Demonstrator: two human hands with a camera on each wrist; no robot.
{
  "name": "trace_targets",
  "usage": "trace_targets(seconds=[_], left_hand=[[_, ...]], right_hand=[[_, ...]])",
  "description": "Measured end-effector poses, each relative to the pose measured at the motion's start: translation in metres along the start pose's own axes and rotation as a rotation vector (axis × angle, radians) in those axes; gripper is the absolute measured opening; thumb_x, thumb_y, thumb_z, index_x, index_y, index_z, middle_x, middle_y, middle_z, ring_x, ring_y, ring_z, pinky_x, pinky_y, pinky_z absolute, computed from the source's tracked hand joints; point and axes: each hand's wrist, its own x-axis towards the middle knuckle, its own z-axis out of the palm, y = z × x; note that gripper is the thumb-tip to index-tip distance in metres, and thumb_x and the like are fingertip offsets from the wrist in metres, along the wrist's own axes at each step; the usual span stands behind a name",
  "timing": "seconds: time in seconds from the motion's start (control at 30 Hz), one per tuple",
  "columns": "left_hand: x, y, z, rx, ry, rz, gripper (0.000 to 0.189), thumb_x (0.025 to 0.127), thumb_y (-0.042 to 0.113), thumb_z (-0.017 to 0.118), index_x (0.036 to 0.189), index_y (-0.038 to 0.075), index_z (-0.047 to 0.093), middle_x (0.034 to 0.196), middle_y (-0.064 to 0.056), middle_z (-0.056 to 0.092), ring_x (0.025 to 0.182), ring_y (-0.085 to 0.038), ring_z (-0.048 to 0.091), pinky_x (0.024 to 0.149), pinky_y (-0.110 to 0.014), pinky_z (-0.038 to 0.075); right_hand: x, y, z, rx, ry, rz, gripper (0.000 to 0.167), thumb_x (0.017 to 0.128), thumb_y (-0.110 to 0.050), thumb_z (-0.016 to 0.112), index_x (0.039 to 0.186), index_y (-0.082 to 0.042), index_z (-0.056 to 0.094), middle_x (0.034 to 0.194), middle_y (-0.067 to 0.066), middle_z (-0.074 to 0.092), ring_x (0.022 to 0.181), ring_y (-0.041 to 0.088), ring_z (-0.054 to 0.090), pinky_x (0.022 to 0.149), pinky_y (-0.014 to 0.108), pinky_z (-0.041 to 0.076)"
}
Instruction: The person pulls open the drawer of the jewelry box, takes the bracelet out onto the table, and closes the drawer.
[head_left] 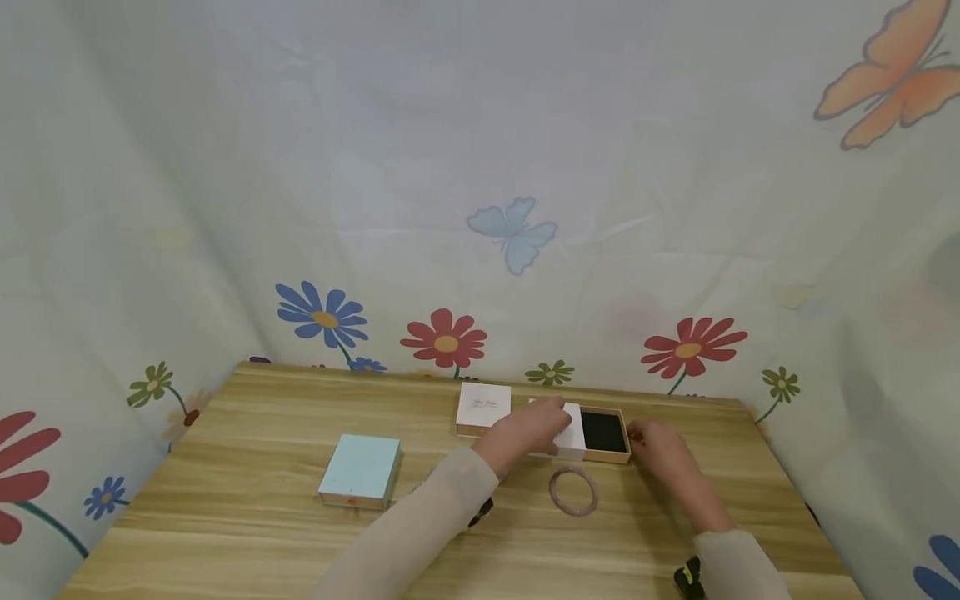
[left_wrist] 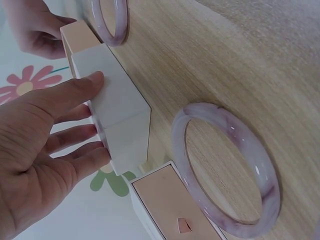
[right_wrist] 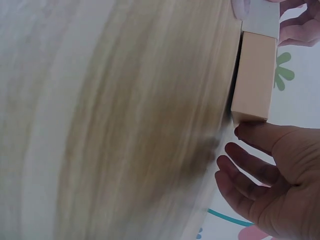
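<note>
My left hand (head_left: pixel 527 429) grips the white sleeve (left_wrist: pixel 125 95) of a jewelry box, thumb on one side and fingers on the other. From the sleeve's right end a peach drawer (right_wrist: pixel 254 75) sticks out, and a black lining (head_left: pixel 602 432) shows inside it. My right hand (head_left: pixel 666 454) touches the drawer's outer end with a fingertip; its other fingers are loosely bent and hold nothing. In front of the box lies a pale purple bangle (head_left: pixel 573 492). A second, similar bangle (left_wrist: pixel 225 170) appears in the left wrist view; my left arm mostly hides it from the head view.
A second white box (head_left: pixel 483 406) with printed lettering stands closed, left of the gripped one. Farther left on the wooden table (head_left: pixel 247 467) sits a light blue box (head_left: pixel 362 467). A flower-printed cloth (head_left: pixel 405 208) hangs behind the table.
</note>
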Motion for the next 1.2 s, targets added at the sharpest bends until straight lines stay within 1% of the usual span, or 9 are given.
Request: trace_targets(seconds=[0.13,0.27,0.57,0.7,0.9,1.0,1.2], left_hand=[[0.0,-0.001,0.001,-0.004,0.004,0.003,0.042,0.087,0.032,0.083,0.123,0.014,0.07,0.13,-0.004,0.06,0.107,-0.013,0.062,0.088,-0.023,0.051],[0.001,-0.002,0.001,0.008,0.012,0.005,0.042,0.087,0.033,0.083,0.122,0.014,0.07,0.126,-0.003,0.061,0.104,-0.012,0.061,0.087,-0.022,0.051],[0.0,-0.001,-0.001,0.029,0.014,0.019,0.042,0.087,0.035,0.083,0.122,0.015,0.071,0.127,-0.002,0.061,0.106,-0.012,0.062,0.087,-0.021,0.051],[0.001,-0.002,0.0,0.027,0.013,0.015,0.041,0.086,0.035,0.083,0.12,0.015,0.071,0.125,-0.002,0.061,0.104,-0.011,0.062,0.086,-0.021,0.05],[0.001,-0.002,-0.001,0.017,0.007,0.012,0.041,0.086,0.034,0.083,0.121,0.015,0.071,0.126,-0.002,0.061,0.105,-0.012,0.062,0.087,-0.022,0.051],[0.002,-0.003,0.0,0.026,0.006,0.009,0.041,0.086,0.035,0.083,0.12,0.015,0.071,0.124,-0.001,0.061,0.104,-0.011,0.062,0.086,-0.022,0.051],[0.002,-0.003,0.001,0.029,0.013,0.021,0.039,0.086,0.035,0.083,0.117,0.014,0.072,0.119,-0.001,0.062,0.102,-0.012,0.061,0.086,-0.022,0.05]], right_hand=[[0.001,0.0,0.003,-0.006,0.027,-0.007,0.004,0.087,0.002,0.073,0.09,0.0,0.074,0.085,0.013,0.072,0.082,0.033,0.068,0.074,0.05,0.055],[0.001,-0.001,0.006,-0.005,0.056,-0.01,0.004,0.087,0.002,0.074,0.09,0.001,0.073,0.085,0.014,0.073,0.082,0.035,0.069,0.074,0.052,0.055],[0.003,0.003,0.01,-0.006,0.054,0.016,0.004,0.088,-0.001,0.073,0.092,0.002,0.073,0.087,0.015,0.073,0.084,0.035,0.069,0.075,0.052,0.055],[0.004,0.003,0.011,-0.013,0.069,0.001,0.006,0.087,-0.002,0.075,0.089,0.003,0.072,0.083,0.013,0.073,0.079,0.033,0.069,0.073,0.05,0.055],[0.005,-0.002,0.011,-0.025,0.117,-0.031,0.004,0.085,0.001,0.076,0.083,0.0,0.073,0.079,0.01,0.072,0.075,0.031,0.069,0.071,0.049,0.055],[0.006,-0.004,0.013,-0.028,0.115,-0.039,0.004,0.085,0.0,0.076,0.085,0.001,0.073,0.08,0.011,0.073,0.075,0.031,0.069,0.071,0.049,0.056],[0.008,-0.006,0.014,-0.034,0.093,-0.003,0.004,0.086,0.0,0.075,0.087,0.003,0.073,0.081,0.011,0.073,0.077,0.031,0.069,0.072,0.048,0.056]])
